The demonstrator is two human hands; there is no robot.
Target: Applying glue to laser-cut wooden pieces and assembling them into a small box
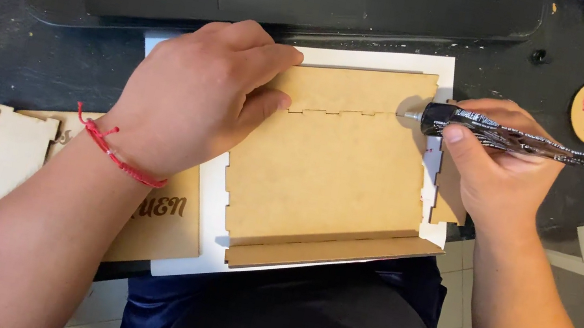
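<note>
Left hand (196, 95) flat on wooden panel (331, 171) | right hand (504, 165) grip pinching glue tube (543, 144), nozzle seemingly touching seam

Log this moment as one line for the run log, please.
left hand: pressing wooden panels flat | right hand: holding black glue tube, nozzle at panel seam | under panels: white sheet

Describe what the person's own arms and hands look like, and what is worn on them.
Both forearms are bare, with no sleeves showing. The left hand has a thin red cord bracelet around the wrist, knotted, with short loose ends sticking out. The right hand wears nothing: no bracelet, watch or glove. No rings show on the fingers of either hand. Fingernails are short and unpainted.
</note>
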